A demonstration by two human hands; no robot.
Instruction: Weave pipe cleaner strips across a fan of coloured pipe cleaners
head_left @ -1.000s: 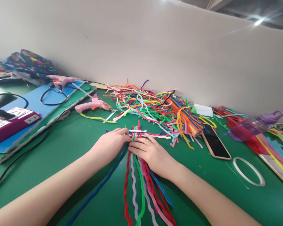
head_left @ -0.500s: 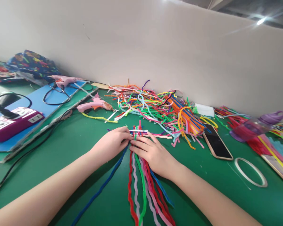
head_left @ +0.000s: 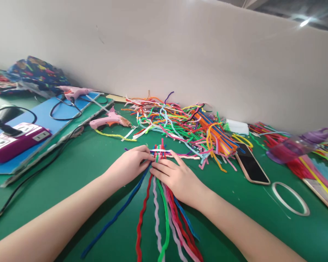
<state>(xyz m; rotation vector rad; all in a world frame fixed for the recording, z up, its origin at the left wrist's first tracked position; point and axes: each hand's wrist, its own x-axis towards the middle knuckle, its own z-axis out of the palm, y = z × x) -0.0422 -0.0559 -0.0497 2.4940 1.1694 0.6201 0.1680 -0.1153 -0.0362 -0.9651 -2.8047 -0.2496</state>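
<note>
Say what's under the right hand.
Fuzzy strands in green, pale purple, pink, red and blue emerge from beneath the right hand. Their covered stretches, and anything else under the palm, can't be seen.

A plain, pale grey wall (head_left: 164,54) stands behind a green table (head_left: 317,240), whose far side runs along the wall's foot. A few thin marks (head_left: 100,34) (faint, like scuffs) show on its upper left. Its top edge slants down toward the right, and above it a dark ceiling (head_left: 278,11) shows, with a pale beam (head_left: 248,3) and a bright, streaking light (head_left: 304,23).
</note>
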